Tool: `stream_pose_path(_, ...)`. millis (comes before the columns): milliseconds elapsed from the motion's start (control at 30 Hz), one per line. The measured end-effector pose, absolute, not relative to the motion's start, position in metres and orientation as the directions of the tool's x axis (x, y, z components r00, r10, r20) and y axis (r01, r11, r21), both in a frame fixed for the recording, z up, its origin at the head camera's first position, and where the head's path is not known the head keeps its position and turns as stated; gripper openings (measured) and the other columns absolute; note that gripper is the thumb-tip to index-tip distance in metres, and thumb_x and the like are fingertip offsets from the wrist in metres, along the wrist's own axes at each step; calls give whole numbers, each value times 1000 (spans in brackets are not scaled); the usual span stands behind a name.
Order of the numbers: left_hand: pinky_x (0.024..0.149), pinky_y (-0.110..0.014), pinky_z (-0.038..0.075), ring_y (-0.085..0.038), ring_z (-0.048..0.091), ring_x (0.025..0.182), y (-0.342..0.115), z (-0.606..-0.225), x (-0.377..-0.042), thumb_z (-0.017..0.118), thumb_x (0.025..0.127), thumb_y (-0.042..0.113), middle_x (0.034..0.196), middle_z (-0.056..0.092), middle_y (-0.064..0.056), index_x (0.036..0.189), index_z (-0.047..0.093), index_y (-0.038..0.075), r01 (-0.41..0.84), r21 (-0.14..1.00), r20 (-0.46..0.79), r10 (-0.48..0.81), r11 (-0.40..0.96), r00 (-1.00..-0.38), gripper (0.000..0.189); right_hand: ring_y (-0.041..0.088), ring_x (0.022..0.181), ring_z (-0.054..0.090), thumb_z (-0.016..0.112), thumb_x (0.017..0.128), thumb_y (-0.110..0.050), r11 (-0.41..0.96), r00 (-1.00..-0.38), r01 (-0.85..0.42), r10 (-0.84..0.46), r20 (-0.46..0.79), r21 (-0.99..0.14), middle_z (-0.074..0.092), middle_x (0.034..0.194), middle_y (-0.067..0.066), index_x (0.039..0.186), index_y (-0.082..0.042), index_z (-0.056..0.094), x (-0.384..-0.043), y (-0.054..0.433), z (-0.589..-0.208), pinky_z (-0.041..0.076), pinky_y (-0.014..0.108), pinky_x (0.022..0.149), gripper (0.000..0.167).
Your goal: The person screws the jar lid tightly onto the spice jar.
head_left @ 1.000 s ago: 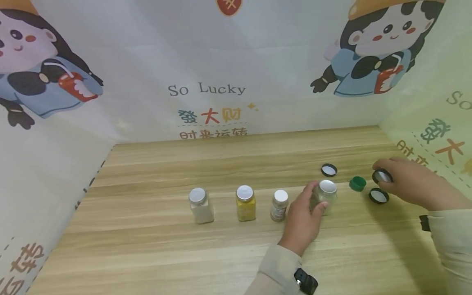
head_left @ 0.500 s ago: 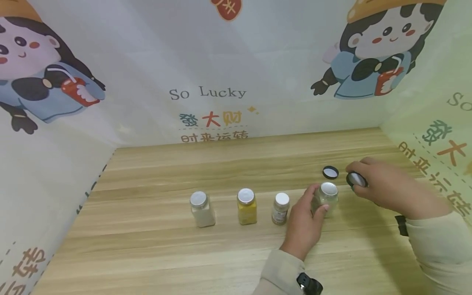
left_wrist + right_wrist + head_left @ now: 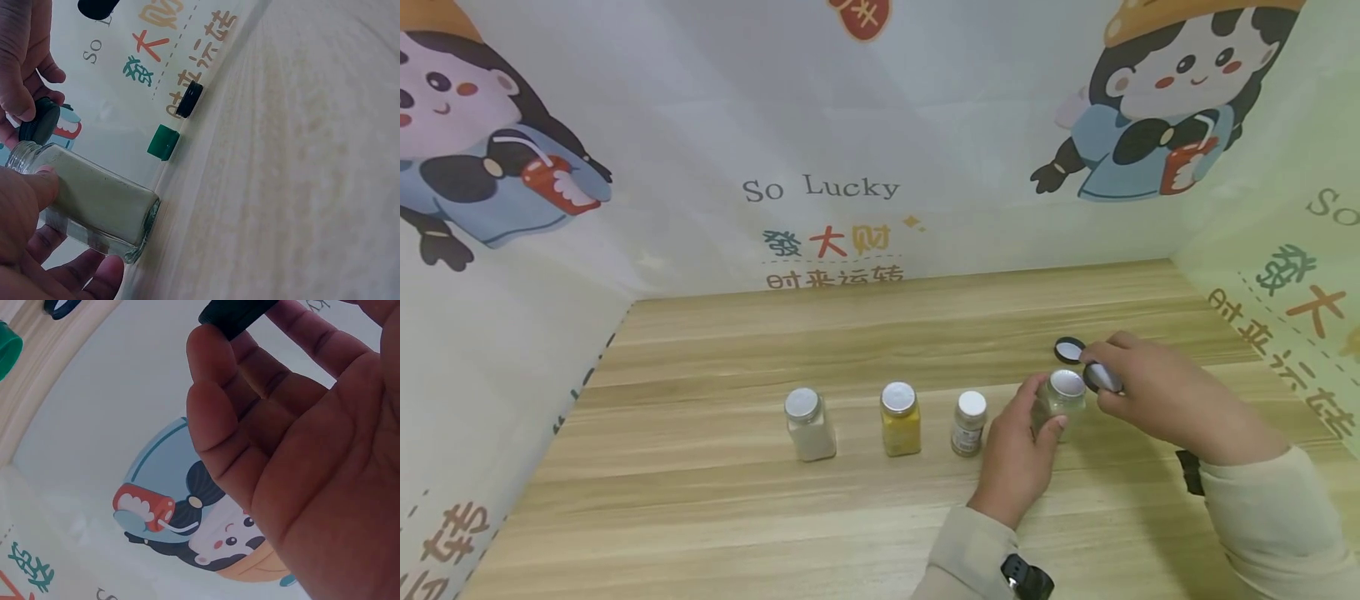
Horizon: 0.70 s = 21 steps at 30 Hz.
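Observation:
My left hand (image 3: pixel 1017 450) grips a square glass jar (image 3: pixel 1066 398) without a lid; the left wrist view shows pale powder in the jar (image 3: pixel 106 194), its threaded neck toward the other hand. Between thumb and fingers my right hand (image 3: pixel 1180 400) pinches a black screw lid (image 3: pixel 1102 377), the white liner facing the head camera. The lid (image 3: pixel 40 122) is right at the jar's mouth in the left wrist view. A second black lid (image 3: pixel 1069 351) lies behind the jar. Hidden by my right hand in the head view, a green cap (image 3: pixel 164 142) stands on the table.
To the left of the jar stand a small white-capped bottle (image 3: pixel 969 425), a jar of yellow powder (image 3: pixel 900 419) and a jar of whitish powder (image 3: pixel 810 425), each closed. The wooden table (image 3: pixel 715 517) is bounded by printed cloth walls (image 3: pixel 700 125).
My right hand has carried the black lid leftward to the jar's mouth, passing in front of the green cap and another black lid. My left hand keeps its hold on the jar.

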<state>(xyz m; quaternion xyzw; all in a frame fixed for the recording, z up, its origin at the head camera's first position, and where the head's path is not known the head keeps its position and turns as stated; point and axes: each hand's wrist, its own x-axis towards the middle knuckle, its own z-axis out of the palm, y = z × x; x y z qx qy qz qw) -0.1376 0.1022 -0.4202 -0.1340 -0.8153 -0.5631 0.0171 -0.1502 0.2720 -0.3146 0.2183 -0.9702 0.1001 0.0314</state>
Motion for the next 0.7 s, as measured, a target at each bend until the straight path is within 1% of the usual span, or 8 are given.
stream_pose_path(167, 100, -38, 46, -6, 52, 122, 102, -421, -138, 65, 96, 22, 131, 60, 11, 136, 51, 36, 239, 913, 178, 204, 331, -963, 45, 26, 83, 62, 74, 83, -9, 887, -911, -412, -397, 115, -206, 63, 112, 18, 119, -1, 65, -145, 270, -311, 53, 51, 73, 38)
stream_pose_path(300, 99, -36, 46, -4, 52, 118, 101, -421, -138, 66, 96, 22, 131, 61, 10, 137, 51, 35, 240, 912, 178, 204, 334, -963, 45, 26, 83, 63, 74, 82, -8, 867, -888, -455, -425, 174, -205, 63, 112, 17, 119, -4, 65, -142, 267, -308, 53, 50, 72, 38)
stream_pose_path(467, 98, -34, 47, -2, 54, 111, 101, -420, -138, 66, 96, 22, 131, 61, 8, 138, 51, 33, 246, 907, 183, 205, 343, -961, 46, 25, 82, 63, 73, 82, -8, 851, -868, -487, -446, 219, -198, 63, 112, 15, 117, -3, 66, -142, 263, -307, 53, 48, 72, 35)
stream_pose_path(700, 100, -36, 46, -8, 53, 123, 102, -419, -138, 66, 96, 20, 130, 62, 6, 137, 51, 32, 249, 905, 189, 200, 345, -962, 45, 24, 83, 62, 72, 81, -5, 838, -854, -507, -456, 252, -201, 62, 112, 13, 114, -3, 64, -143, 260, -308, 53, 47, 72, 34)
